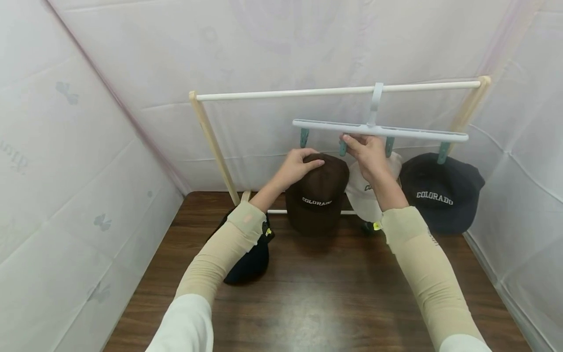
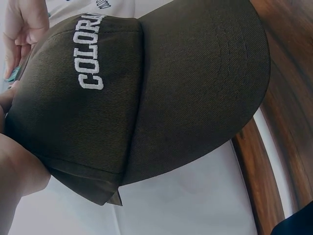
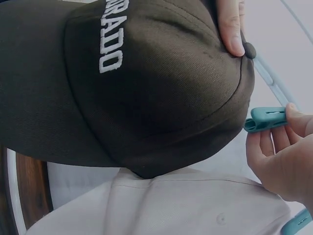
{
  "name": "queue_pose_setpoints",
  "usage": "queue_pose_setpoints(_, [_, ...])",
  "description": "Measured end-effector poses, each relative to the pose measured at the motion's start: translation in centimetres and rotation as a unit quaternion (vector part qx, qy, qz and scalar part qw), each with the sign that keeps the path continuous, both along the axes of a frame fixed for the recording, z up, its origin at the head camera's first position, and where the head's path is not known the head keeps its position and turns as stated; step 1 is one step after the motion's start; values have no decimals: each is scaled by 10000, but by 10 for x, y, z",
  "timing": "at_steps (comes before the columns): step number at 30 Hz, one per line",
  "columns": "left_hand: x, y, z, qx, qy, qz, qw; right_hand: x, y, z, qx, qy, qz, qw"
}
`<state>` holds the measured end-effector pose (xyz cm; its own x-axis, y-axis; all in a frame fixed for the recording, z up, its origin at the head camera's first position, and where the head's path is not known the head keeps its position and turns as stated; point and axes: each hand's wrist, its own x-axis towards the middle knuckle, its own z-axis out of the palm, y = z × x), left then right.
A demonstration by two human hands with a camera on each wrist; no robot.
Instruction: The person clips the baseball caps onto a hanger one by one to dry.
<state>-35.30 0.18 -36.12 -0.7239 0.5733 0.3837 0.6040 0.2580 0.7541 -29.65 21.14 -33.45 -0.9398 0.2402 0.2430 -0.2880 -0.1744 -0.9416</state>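
Note:
A brown cap with white COLORADO lettering hangs brim-down in my left hand, which grips it at the top of the crown. In the right wrist view my left thumb presses beside the cap's top button. My right hand pinches a teal clip on the white hanger, close beside the brown cap's crown. Another teal clip hangs free at the hanger's left end. On the right side, the hanger carries a white cap and a dark navy cap.
The hanger hooks over the white bar of a rack with wooden posts. A black cap lies on the dark wooden table beneath my left forearm. Pale sheets enclose the back and sides.

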Motion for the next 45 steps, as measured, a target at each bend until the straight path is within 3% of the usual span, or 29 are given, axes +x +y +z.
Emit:
queue_pose_setpoints(18, [-3,17,-6,-54,166,159,9997,7,5,2,176,20,255,9995])
queue_pose_setpoints(33, [-1,30,-3,21,428,2,9991,6,3,2,301,-101,232,9992])
queue_pose_setpoints(45, [3,34,-1,18,290,320,9991,7,2,2,678,-108,196,9974])
